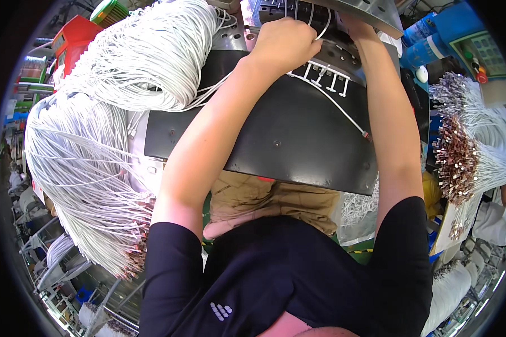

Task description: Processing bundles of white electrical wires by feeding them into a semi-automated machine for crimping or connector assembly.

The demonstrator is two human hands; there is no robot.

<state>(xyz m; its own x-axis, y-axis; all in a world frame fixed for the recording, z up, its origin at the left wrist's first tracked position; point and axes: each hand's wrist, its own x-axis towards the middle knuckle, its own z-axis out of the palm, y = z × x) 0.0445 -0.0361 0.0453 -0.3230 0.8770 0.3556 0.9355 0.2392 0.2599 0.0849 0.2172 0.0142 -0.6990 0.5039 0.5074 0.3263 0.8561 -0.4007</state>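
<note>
My left hand (287, 42) is curled closed at the metal machine, with the back of the hand showing and a white cable (334, 104) emerging beside it. That cable trails across the black work plate (253, 140) to a small reddish-brown connector end (367, 135). More white cable strands arch up into the machine in front of the knuckles. My right hand (351, 23) reaches beneath the machine's metal block (371, 14), which hides its fingers. Between my wrists a white plastic moulded strip (327, 77) with short branches lies at the machine's edge.
Large white cable bundles (135, 56) are piled at the left, one hanging off the side (78, 163). Further cables with brown ends (458, 157) hang at the right. A clear bag of white scraps (357, 216) is below the plate. Blue cylinders (421, 50) stand at the upper right.
</note>
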